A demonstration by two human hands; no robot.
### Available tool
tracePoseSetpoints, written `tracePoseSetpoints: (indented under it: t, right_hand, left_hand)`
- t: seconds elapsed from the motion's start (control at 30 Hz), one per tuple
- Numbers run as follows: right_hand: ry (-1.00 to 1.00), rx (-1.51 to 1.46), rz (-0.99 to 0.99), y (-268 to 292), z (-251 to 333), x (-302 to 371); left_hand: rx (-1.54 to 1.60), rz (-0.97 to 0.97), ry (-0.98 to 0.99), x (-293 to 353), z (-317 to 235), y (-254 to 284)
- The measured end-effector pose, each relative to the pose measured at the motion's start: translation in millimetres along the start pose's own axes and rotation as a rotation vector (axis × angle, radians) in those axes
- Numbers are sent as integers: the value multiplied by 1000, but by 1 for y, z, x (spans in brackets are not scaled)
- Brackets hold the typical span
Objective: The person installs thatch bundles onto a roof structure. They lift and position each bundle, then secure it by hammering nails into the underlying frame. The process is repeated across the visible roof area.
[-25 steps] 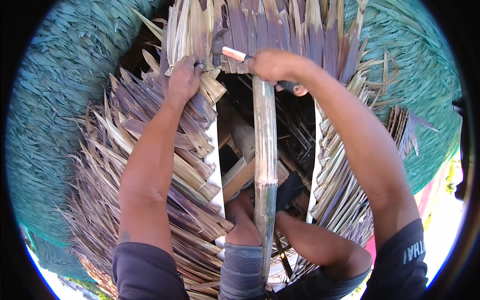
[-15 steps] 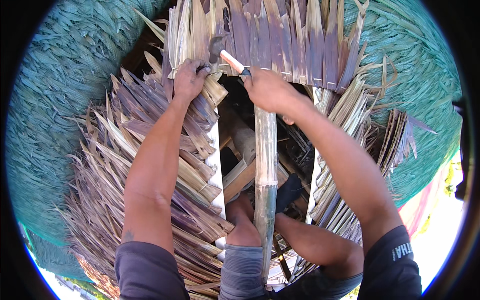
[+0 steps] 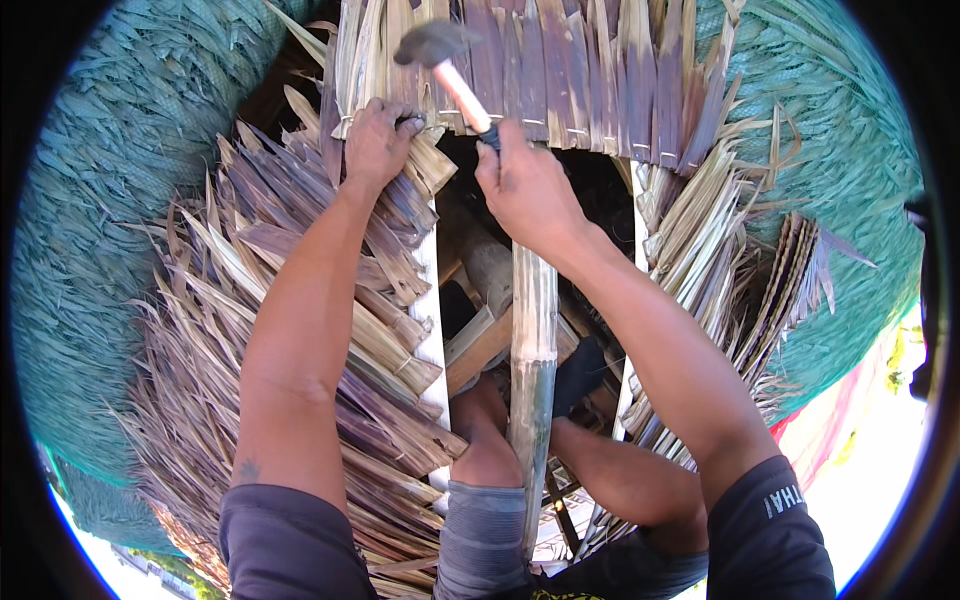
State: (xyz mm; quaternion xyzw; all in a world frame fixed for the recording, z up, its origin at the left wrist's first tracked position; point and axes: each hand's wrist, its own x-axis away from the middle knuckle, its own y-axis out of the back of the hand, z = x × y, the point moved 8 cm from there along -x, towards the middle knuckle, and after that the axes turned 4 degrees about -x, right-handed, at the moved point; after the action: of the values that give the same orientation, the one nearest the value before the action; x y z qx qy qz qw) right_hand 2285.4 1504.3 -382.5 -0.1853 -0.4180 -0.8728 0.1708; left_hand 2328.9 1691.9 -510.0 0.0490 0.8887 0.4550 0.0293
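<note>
On the far left, green netting [image 3: 105,260] covers leafy material. Beside it, overlapping palm-leaf thatch [image 3: 230,350] lies in rows down the slope, its trimmed ends meeting a white strip [image 3: 430,285]; judging by this cover, that side looks largely done.

The left hand [image 3: 376,148] rests at the lower left corner of an upper palm-leaf panel [image 3: 600,90], fingers curled in and thumb and forefinger drawn together on what looks like a small dark object [image 3: 412,120], too small to identify.

Just right of it, a claw hammer [image 3: 463,92] is raised over that panel, its head blurred and seemingly apart from the leaves. The right hand [image 3: 528,190] has its fingers wrapped round the dark grip, with no visible gap.

The panel spans the top of the opening, its stitched lower edge running across above a bamboo pole [image 3: 533,330]. Whether its left corner is fastened cannot be told. Below it, the stretch around the pole remains uncovered, with a timber piece [image 3: 480,345] showing inside, so this middle part appears well short of finished.

Further right, another white strip [image 3: 641,222] borders right-hand thatch [image 3: 690,245], which also looks laid, with a ridged leaf bundle [image 3: 785,275] beyond.
</note>
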Motion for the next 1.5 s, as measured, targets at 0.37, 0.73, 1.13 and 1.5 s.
tracePoseSetpoints:
  t: [0.37,0.73,1.13,1.5]
  right_hand:
    - [-37,156,128,-14,-2,4]
    - [-299,-557,219,-9,-32,7]
    - [-79,-2244,181,152,-92,210]
    - [-182,-2372,-494,177,-249,410]
  left_hand:
    - [108,9,85,-3,11,-1]
    - [73,80,68,-12,11,-7]
    - [483,-124,-121,147,-426,123]
    - [219,376,-509,250,-625,32]
